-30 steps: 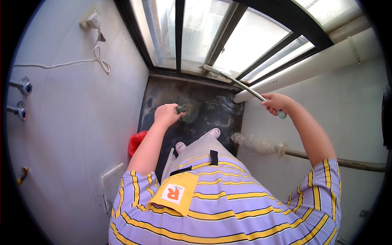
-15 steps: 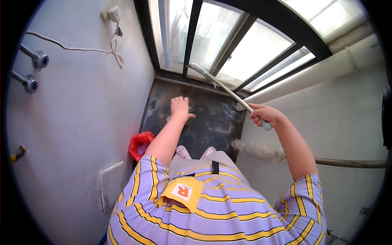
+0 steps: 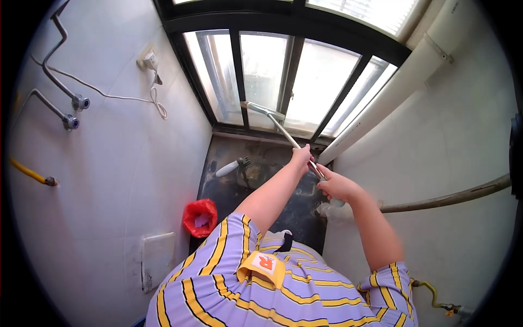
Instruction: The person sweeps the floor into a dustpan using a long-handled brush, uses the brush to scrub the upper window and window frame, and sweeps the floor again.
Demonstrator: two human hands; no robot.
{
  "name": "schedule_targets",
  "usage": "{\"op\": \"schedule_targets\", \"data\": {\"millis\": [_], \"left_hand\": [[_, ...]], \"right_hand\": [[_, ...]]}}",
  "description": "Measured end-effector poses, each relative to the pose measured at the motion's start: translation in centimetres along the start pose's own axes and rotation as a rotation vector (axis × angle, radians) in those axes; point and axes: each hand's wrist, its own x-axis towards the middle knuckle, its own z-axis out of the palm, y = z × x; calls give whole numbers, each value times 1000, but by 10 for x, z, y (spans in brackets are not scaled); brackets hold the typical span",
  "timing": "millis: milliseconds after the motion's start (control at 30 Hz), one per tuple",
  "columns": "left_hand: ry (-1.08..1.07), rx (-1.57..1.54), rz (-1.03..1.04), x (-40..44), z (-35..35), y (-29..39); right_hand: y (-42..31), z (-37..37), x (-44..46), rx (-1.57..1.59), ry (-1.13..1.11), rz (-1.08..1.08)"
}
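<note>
- Slanting upward past the grip, the squeegee [image 3: 283,131] has its head at the window [image 3: 324,76].
- On my feed, the left hand [image 3: 302,157] wraps the shaft; the right hand [image 3: 339,187], lower, clasps the handle.
- Left of them, a grey-handled tool [image 3: 229,167] lies on dark floor [image 3: 267,158].

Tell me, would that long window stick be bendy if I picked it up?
Probably stiff: the stick looks straight and metallic. It might dip at the far end, because a wide head sits there.
</note>
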Motion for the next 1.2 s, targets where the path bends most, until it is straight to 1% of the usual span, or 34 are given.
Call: {"op": "schedule_targets", "data": {"millis": [33, 100, 133, 233, 267, 367, 400, 500, 667, 800, 933, 1067, 1200], "left_hand": [[0, -5, 42, 1, 0, -11], [-14, -271, 79, -11, -2, -28], [-45, -324, 65, -19, -5, -32], [-68, -415, 7, -45, -19, -42], [-96, -437, 2, -53, -21, -45], [-90, -425, -18, -82, -23, -45], [-93, -394, -14, -90, -26, -43], [-157, -355, -24, -127, -37, -22], [-308, -326, -49, -176, -76, 5], [-357, -313, -80, -208, -102, 21], [-484, -329, -80, -245, -108, 38], [-570, -378, -66, -286, -88, 71], [-623, -375, -2, -311, -67, 104]], "right_hand": [[4, 3, -9, 68, -13, -3], [13, 10, -23, 212, -40, -9], [24, 16, -26, 296, -77, -8], [52, 39, -36, 736, -146, 24], [55, 44, -43, 819, -195, 17], [84, 66, -56, 1212, -307, -90], [76, 78, -66, 1249, -258, -116], [57, 118, -85, 1181, -186, -214], [18, 189, -112, 1094, -9, -225], [-5, 231, -129, 1074, 49, -230], [-29, 255, -157, 1051, 142, -254], [-68, 256, -190, 1175, 157, -356], [-99, 247, -206, 1290, 95, -507]]}}
